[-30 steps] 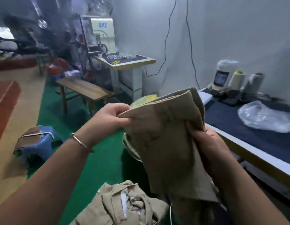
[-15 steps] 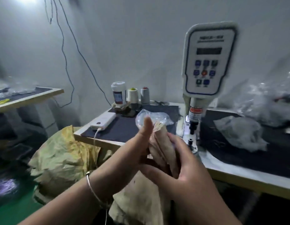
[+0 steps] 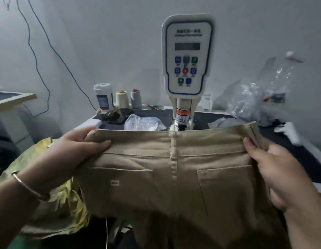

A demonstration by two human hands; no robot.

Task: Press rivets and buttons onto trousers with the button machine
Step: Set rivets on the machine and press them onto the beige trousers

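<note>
Trousers (image 3: pixel 174 177): waistband is held spread before the machine (image 3: pixel 187 56), gripped by left hand (image 3: pixel 79 150) and right hand (image 3: pixel 274 169). Positioning step; placement under the press head is judged next.

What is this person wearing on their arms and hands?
Both forearms are bare, with no sleeves in view and no gloves. The left hand has a thin metal bangle round its wrist. The right hand shows no ring or band.
</note>
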